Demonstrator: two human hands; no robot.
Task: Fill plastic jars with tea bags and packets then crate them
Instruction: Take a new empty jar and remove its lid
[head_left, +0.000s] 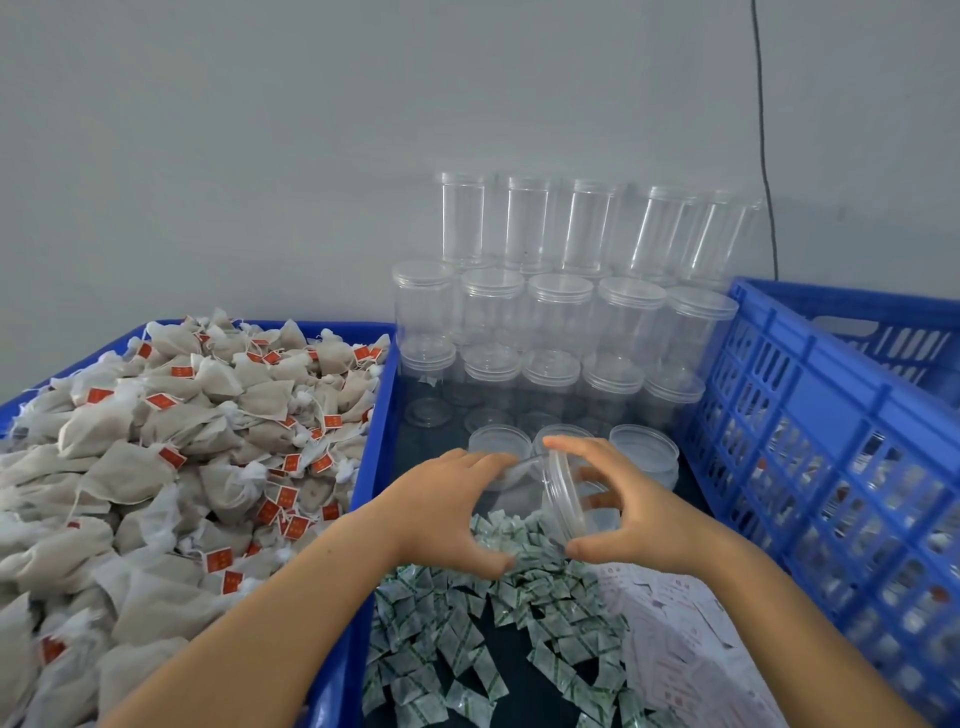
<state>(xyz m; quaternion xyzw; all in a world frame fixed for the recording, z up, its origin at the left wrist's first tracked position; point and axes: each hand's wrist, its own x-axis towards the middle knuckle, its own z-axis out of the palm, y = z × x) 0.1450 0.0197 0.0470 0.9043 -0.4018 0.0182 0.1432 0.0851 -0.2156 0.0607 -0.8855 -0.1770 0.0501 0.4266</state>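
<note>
Both hands grasp one clear cylindrical plastic jar (524, 499) lying tilted on its side above the small green-and-white packets (498, 613): the left hand (441, 514) curls round its body, the right hand (623, 514) grips its clear round lid (563, 499)

Ahead of us we see a plain, pale grey painted wall (260, 145) filling the whole upper half of the view, smooth and evenly lit by soft, diffuse light with no hard shadows. Near its right edge we see a thin black cable (762, 135) running down the wall from the top until it drops out of sight.
</note>
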